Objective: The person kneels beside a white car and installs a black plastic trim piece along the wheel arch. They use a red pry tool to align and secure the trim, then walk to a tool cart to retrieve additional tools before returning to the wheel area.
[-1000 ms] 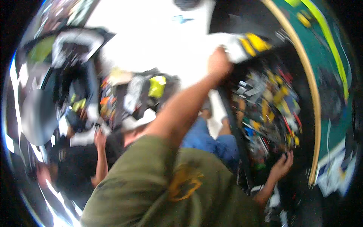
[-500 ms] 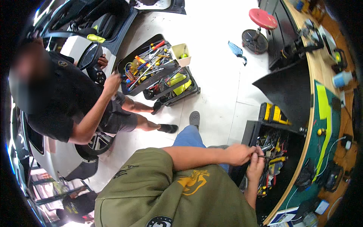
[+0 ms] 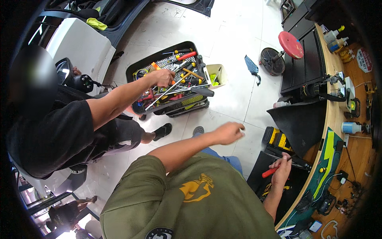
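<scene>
Two big shapes flank me: a curved wooden worktop (image 3: pixel 338 115) and a black tool tray (image 3: pixel 171 79) where a co-worker's hand (image 3: pixel 162 77) digs. My right hand (image 3: pixel 283 169) pinches a red-handled screwdriver (image 3: pixel 274 170); my left hand (image 3: pixel 230 132) hangs loosely curled, empty, over pale floor tiles.

Left arm stretched forward, elbow slightly bent, left hand (image 3: pixel 229 132) loosely curled in mid-air, palm down. Right arm bent low at the side, right hand (image 3: pixel 281 171) closed in a grip, fingers wrapped.
</scene>
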Tool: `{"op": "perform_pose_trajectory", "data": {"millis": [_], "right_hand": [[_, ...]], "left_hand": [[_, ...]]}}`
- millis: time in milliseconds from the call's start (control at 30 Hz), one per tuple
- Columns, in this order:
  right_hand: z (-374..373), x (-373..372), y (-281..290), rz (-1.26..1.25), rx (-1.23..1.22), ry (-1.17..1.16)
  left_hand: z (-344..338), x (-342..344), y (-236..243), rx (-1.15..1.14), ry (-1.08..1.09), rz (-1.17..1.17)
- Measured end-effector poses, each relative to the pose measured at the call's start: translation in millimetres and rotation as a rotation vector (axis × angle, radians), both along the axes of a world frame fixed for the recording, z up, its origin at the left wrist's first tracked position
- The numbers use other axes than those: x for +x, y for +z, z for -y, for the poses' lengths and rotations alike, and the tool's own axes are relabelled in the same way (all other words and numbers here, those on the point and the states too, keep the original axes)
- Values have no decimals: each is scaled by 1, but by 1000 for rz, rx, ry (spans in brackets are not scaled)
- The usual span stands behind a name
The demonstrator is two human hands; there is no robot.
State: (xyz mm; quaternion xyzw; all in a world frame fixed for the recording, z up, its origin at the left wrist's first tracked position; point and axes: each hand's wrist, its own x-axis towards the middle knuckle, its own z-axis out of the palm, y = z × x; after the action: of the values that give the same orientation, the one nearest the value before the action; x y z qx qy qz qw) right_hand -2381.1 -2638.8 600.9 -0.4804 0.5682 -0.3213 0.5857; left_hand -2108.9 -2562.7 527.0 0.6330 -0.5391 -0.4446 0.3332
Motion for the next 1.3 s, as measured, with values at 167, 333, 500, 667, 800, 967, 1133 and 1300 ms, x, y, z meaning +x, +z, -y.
{"op": "perform_pose_trajectory", "data": {"millis": [167, 333, 500, 667, 800, 967, 1133, 1300], "right_hand": [[10, 35, -13, -204, 122, 186], [53, 85, -25, -125, 247, 413], [139, 163, -29, -169, 244, 697], [194, 242, -41, -75, 193, 946], [182, 297, -36, 89, 199, 1166], [135, 324, -18, 74, 193, 1396], [82, 331, -6, -53, 171, 1626], [-16, 356, 10, -92, -72, 1789]], "left_hand": [[-7, 75, -5, 59, 204, -21], [-8, 92, -6, 118, 294, -62], [9, 95, 8, 188, 456, -101], [19, 113, 53, 265, 662, -13], [13, 112, 56, 223, 828, 6], [-6, 101, 59, 207, 867, -49], [-77, 97, 61, 134, 1001, 60], [-202, 73, 51, 101, 1309, -26]]}}
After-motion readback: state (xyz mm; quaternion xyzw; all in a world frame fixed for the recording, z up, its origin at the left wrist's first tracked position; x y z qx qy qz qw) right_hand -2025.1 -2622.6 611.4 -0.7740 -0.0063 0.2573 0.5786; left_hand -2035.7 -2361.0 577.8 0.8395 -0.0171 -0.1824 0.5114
